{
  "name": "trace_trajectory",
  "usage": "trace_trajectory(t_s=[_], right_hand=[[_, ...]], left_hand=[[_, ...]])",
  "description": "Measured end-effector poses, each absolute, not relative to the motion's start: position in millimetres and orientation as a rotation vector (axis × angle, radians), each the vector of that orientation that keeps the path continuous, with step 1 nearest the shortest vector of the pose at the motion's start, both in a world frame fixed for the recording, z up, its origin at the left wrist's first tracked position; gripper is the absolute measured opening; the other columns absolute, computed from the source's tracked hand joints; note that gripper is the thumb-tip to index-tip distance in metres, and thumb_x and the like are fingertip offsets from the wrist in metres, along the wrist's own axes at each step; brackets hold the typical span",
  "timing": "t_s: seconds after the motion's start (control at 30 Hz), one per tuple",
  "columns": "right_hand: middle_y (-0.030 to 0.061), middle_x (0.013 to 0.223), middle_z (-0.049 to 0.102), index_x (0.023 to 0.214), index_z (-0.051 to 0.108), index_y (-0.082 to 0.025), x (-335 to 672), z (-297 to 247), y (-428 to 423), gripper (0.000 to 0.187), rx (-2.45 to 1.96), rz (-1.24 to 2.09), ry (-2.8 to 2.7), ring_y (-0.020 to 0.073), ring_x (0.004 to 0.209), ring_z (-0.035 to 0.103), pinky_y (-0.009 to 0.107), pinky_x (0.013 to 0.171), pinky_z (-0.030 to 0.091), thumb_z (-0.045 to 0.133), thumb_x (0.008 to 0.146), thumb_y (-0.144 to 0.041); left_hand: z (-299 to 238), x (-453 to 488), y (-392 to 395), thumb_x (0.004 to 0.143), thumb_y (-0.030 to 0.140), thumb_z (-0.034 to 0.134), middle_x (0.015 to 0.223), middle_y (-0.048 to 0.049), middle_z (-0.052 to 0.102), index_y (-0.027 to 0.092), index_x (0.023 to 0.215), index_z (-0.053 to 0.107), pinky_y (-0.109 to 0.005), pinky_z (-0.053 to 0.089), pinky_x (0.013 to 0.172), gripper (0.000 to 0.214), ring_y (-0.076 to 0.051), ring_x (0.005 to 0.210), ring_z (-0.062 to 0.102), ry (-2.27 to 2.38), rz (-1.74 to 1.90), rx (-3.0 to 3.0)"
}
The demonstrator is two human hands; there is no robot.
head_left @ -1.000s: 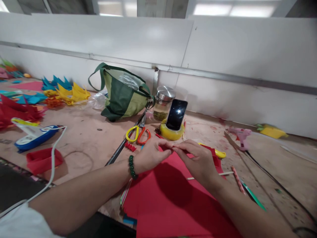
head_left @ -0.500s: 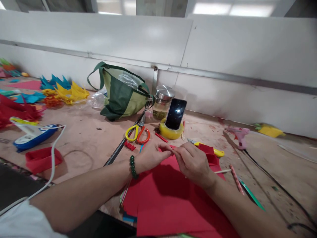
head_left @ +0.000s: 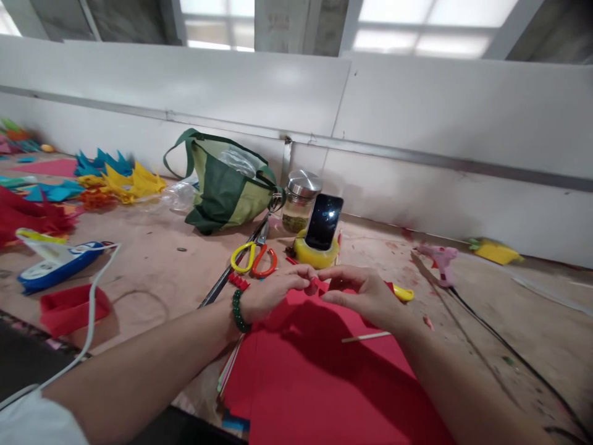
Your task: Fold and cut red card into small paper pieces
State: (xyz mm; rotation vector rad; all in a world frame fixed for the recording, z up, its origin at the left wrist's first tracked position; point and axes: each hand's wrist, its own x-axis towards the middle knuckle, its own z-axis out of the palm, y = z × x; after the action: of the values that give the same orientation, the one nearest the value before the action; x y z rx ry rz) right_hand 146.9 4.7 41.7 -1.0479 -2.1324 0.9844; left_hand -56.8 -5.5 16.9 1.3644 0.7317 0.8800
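My left hand (head_left: 277, 292), with a green bead bracelet (head_left: 238, 311) on its wrist, and my right hand (head_left: 365, 293) meet fingertip to fingertip over a stack of red paper sheets (head_left: 324, 377). Between the pinched fingers of both hands sits a small red paper piece (head_left: 315, 283). A thin white stick (head_left: 365, 337) lies on the red paper just below my right hand. Scissors with yellow and orange handles (head_left: 252, 256) lie a short way beyond my left hand.
A phone (head_left: 323, 221) leans in a yellow tape roll (head_left: 316, 256) beside a glass jar (head_left: 299, 201) and a green bag (head_left: 222, 182). A pink glue gun (head_left: 440, 258) with black cord lies at right. A blue-white power strip (head_left: 55, 262), red paper band (head_left: 71, 305) and coloured paper cut-outs (head_left: 111, 179) lie at left.
Both hands stayed pinched together on the small red piece and rose slightly; the view tilted up, so everything on the table sits lower in the picture.
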Motion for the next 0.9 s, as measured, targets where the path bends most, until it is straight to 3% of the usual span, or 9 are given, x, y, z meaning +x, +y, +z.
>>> trace_trajectory(t_s=[0.13,0.33,0.47,0.57,0.67,0.73,0.9], right_hand=[[0.0044,0.085,0.071,0.091,0.070,-0.018,140.3,40.8,-0.8,0.023,-1.024,0.911,-2.090,0.0157,0.072,0.062,0.028,0.067,0.050,0.073,0.072,-0.031],[0.0028,0.077,0.069,0.081,0.070,-0.017,138.7,34.5,0.6,0.012,-1.080,0.826,-2.140,0.0145,0.069,0.060,0.027,0.061,0.048,0.069,0.074,-0.027],[0.0024,0.074,0.069,0.084,0.071,-0.016,141.2,24.0,8.1,0.015,-1.177,0.947,-2.126,0.0136,0.063,0.060,0.025,0.056,0.047,0.066,0.075,-0.028],[0.0033,0.077,0.070,0.083,0.071,-0.015,142.3,21.6,11.4,0.014,-1.207,0.940,-2.114,0.0147,0.067,0.062,0.026,0.060,0.048,0.065,0.075,-0.025],[0.0042,0.082,0.071,0.086,0.071,-0.016,143.1,23.2,12.3,0.015,-1.199,0.938,-2.099,0.0162,0.072,0.064,0.028,0.066,0.050,0.063,0.076,-0.023],[0.0045,0.083,0.071,0.086,0.071,-0.016,143.6,24.2,12.4,0.016,-1.198,0.953,-2.082,0.0167,0.073,0.064,0.029,0.067,0.050,0.063,0.076,-0.024],[0.0033,0.080,0.071,0.085,0.071,-0.016,143.7,19.7,13.1,0.014,-1.200,0.929,-2.132,0.0154,0.070,0.064,0.026,0.063,0.049,0.062,0.076,-0.022]], left_hand=[[23.8,-56.5,-8.1,0.075,0.021,0.042,0.082,-0.0010,0.053,0.018,0.077,0.051,-0.029,0.039,0.082,0.009,-0.017,0.086,0.050,0.851,0.830,1.567],[15.6,-58.0,-1.2,0.077,0.017,0.036,0.075,-0.0014,0.057,0.018,0.069,0.051,-0.028,0.042,0.073,0.017,-0.017,0.077,0.052,1.053,0.750,1.961],[3.8,-61.2,5.9,0.077,0.015,0.040,0.070,-0.0020,0.061,0.017,0.065,0.059,-0.029,0.043,0.075,0.022,-0.019,0.075,0.054,1.104,0.766,2.015],[3.1,-62.5,7.2,0.079,0.015,0.045,0.093,-0.0053,0.068,0.016,0.085,0.067,-0.032,0.042,0.088,0.024,-0.021,0.093,0.057,1.137,0.851,2.017],[6.6,-61.3,5.5,0.081,0.025,0.057,0.111,-0.0082,0.067,0.016,0.103,0.067,-0.032,0.041,0.095,0.025,-0.021,0.105,0.057,1.089,1.032,1.947],[7.9,-59.6,3.8,0.078,0.029,0.064,0.105,-0.0087,0.069,0.015,0.101,0.068,-0.031,0.044,0.092,0.027,-0.021,0.100,0.061,1.021,1.082,1.897],[0.0,-56.0,3.4,0.076,0.017,0.064,0.092,-0.0077,0.073,0.015,0.091,0.072,-0.029,0.049,0.083,0.018,-0.019,0.087,0.066,1.006,1.049,1.983]])
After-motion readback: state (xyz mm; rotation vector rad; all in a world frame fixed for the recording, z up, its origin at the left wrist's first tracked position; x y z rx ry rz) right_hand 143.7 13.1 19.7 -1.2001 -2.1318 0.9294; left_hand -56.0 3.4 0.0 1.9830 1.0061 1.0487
